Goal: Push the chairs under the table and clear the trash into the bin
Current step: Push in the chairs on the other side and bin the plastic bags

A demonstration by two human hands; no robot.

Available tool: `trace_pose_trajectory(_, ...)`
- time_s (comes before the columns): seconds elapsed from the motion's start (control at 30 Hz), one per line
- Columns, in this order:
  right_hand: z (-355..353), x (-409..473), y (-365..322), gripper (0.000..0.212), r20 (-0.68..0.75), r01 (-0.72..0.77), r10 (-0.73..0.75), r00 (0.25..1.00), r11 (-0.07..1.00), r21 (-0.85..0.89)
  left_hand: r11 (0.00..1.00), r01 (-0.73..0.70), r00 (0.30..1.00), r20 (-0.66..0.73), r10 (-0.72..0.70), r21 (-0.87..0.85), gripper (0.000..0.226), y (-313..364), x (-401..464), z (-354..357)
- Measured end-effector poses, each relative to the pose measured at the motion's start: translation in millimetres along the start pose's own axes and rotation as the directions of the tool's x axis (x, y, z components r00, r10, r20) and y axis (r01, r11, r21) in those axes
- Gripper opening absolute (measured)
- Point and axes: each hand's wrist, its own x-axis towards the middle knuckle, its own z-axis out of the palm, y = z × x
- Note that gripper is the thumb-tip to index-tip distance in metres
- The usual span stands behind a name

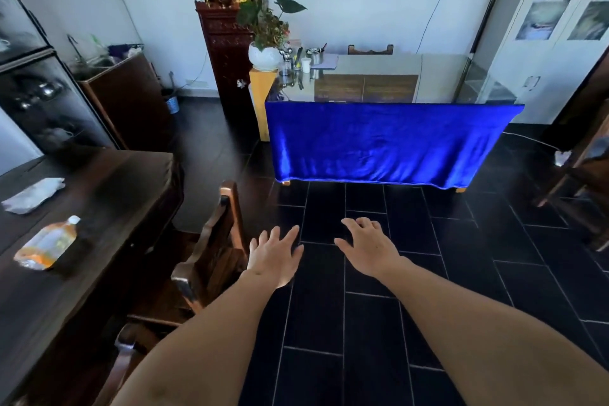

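A dark wooden table [108, 208] fills the left side. On it lie a plastic bottle [47, 244] with orange drink, on its side, and a crumpled white wrapper [31, 194]. A carved wooden chair [211, 250] stands at the table's right edge, its back towards me. My left hand [275, 252] hovers just right of the chair's back with fingers spread, holding nothing. My right hand [369, 245] is stretched out over the dark tiled floor, also spread and empty. A second chair back [122, 362] shows at the bottom left.
A table draped in blue cloth [385, 142] with a glass top stands ahead, cups and a potted plant [265, 54] at its left end. A dark cabinet [128, 99], a small blue bin [172, 105] by the wall and another chair [583, 181] at the right edge.
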Motion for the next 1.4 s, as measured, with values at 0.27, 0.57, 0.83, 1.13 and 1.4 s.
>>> trace_pose_trajectory(0.27,-25.4,137.5,-8.3,0.065,-0.007,0.012,-0.012,1.000,1.000,-0.018,1.000,-0.011,1.000,-0.019,0.011,0.007,0.056,-25.4,130.9,-35.3)
trace_pose_trajectory(0.57,-36.8,285.1,-6.6,0.065,0.037,0.086,-0.083,0.996,0.995,-0.057,0.996,0.082,0.997,0.000,-0.082,0.019,0.057,-43.9,259.0,-40.0)
trace_pose_trajectory(0.83,-74.2,460.8,13.0,0.056,0.023,0.182,-0.181,0.983,0.981,-0.069,0.985,0.175,0.984,-0.013,-0.175,-0.002,0.059,-32.9,415.2,-73.8)
trace_pose_trajectory(1.13,-110.6,610.0,23.7,0.060,0.080,0.198,-0.194,0.978,0.979,-0.046,0.976,0.214,0.974,-0.067,-0.217,-0.047,0.057,-19.8,549.5,-109.6)
trace_pose_trajectory(1.4,-104.0,711.9,-2.6,0.056,0.100,0.265,-0.260,0.961,0.963,-0.050,0.941,0.330,0.942,-0.044,-0.334,-0.073,0.058,-63.4,631.7,-127.0)
